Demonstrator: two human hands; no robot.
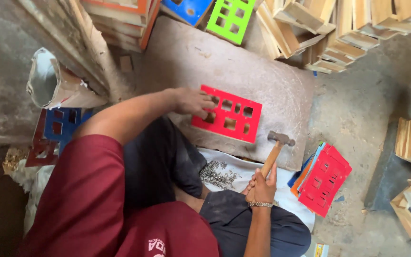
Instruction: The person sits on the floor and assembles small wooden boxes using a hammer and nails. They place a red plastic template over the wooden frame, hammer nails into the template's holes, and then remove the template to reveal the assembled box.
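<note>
Red panel (228, 114) lies lengthwise beside the left hand (191, 101), whose fingers (205, 105) press its near end; right hand (261, 186) grips a hammer (276, 151) just beyond.

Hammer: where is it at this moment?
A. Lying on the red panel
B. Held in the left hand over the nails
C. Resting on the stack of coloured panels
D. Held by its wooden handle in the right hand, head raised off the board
D. The right hand is closed round the wooden handle of the hammer, whose head sits above the board, while the left hand rests on the red panel.
</note>
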